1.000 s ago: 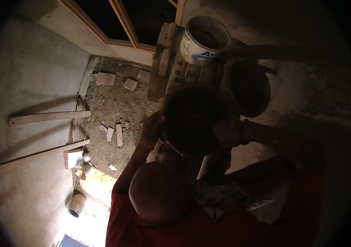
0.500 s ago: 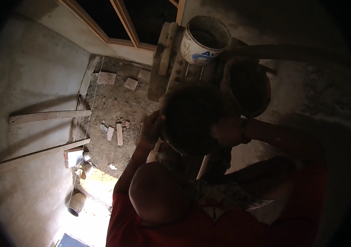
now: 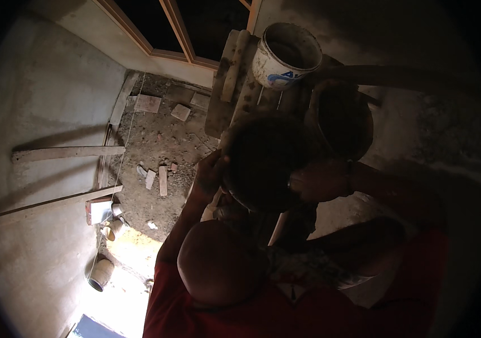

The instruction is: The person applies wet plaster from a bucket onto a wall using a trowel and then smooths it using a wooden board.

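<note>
The left hand [image 3: 212,170] has its fingers curled over the left rim of a dark round basin [image 3: 239,191], a grip nearly closed about that edge. The right hand [image 3: 322,180] lies across the basin's lower right side with its fingers toward the middle; a small pale glint shows at the fingertips, but the shadow is too deep to tell how far open this grip is or whether it holds anything. The basin thus sits between the two hands, directly right of the left one and to the left of the right one; being round, it has no long axis, and its mouth faces up. The left hand is on the rim itself, while the right reaches in over it. What the basin contains is lost in the dark. Just beyond, to the right, a second dark basin [image 3: 314,121] stands close by, and a white bucket [image 3: 274,74] rests farther off on a rough planked tabletop [image 3: 220,115]. To the left, brick pieces [image 3: 148,103] lie on the dirt floor [image 3: 173,138], and two boards [image 3: 68,153] stand out along the wall.
</note>
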Tool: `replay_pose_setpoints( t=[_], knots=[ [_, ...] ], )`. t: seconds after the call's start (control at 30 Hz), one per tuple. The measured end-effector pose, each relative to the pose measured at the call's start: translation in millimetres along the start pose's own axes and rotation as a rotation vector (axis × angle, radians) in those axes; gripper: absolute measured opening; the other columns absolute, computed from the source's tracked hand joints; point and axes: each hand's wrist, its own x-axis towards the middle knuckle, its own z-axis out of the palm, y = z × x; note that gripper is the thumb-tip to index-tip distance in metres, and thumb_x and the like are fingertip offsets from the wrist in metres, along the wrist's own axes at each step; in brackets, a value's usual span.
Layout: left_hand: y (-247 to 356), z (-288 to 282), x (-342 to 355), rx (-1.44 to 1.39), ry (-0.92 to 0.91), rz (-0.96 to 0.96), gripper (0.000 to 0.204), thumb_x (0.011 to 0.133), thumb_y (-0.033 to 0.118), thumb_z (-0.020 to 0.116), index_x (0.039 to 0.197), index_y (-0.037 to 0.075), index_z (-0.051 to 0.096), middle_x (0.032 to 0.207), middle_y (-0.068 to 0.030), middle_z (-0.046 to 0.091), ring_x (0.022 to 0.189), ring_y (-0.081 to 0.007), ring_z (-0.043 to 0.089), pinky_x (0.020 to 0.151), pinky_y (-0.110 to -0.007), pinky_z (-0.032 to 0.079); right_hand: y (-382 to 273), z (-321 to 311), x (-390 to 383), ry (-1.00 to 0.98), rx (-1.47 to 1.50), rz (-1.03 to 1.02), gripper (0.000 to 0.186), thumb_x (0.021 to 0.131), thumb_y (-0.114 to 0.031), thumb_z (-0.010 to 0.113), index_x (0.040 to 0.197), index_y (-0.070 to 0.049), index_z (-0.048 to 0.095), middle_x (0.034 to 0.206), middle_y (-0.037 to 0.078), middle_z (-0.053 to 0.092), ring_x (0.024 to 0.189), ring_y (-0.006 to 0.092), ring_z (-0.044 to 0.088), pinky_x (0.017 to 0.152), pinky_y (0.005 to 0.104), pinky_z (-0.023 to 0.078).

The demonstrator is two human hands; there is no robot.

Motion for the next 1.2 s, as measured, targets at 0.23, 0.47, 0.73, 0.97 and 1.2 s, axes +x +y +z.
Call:
replay_pose_setpoints(
  t=[0.23,0.47,0.73,0.97,1.2],
  knots=[
    [-5,-2,8,-0.008,-0.022,-0.003,0.037,0.091,0.031,0.054,0.107,-0.003,0.056,0.07,-0.0051,0.06,0.05,-0.0102,0.057,0.039,-0.021,0.045,19,52,20,0.135,-0.15,0.396,0.027,0.081,-0.016,0.052,0.101,0.0,0.057,0.094,0.018,0.063,0.09,0.028,0.063,0.073,0.0394,0.052],
    [-6,-1,6,-0.025,-0.024,0.032,0.035,0.091,0.029,0.054,0.105,-0.003,0.056,0.069,-0.0041,0.058,0.048,-0.0097,0.056,0.038,-0.021,0.044,10,22,9,0.072,-0.376,-0.44,0.021,0.075,-0.011,0.056,0.091,0.001,0.059,0.092,0.014,0.058,0.078,0.0267,0.064,0.069,0.0381,0.054],
    [0,1,6,0.069,-0.03,0.125,0.033,0.091,0.028,0.053,0.104,-0.003,0.056,0.067,-0.0034,0.057,0.046,-0.0092,0.055,0.036,-0.02,0.043,7,14,30,0.112,-0.228,0.353,0.031,0.071,-0.016,0.063,0.095,0.003,0.056,0.093,0.017,0.06,0.082,0.0311,0.064,0.069,0.0415,0.053],
    [-9,-4,5,-0.026,-0.058,0.125,0.034,0.091,0.027,0.054,0.105,-0.003,0.055,0.067,-0.0037,0.058,0.046,-0.0093,0.055,0.037,-0.02,0.043,-20,22,19,-0.103,-0.143,0.202,0.03,0.077,-0.018,0.059,0.1,0.001,0.056,0.091,0.016,0.062,0.085,0.0296,0.064,0.071,0.0437,0.051],
    [-9,-1,4,-0.003,-0.025,0.106,0.032,0.091,0.027,0.054,0.106,-0.001,0.056,0.068,-0.0035,0.059,0.048,-0.0086,0.055,0.038,-0.02,0.043,50,67,28,0.806,-0.438,0.137,0.026,0.083,-0.014,0.052,0.106,-0.008,0.059,0.086,0.01,0.064,0.081,0.0225,0.065,0.065,0.0375,0.052]
  ],
)
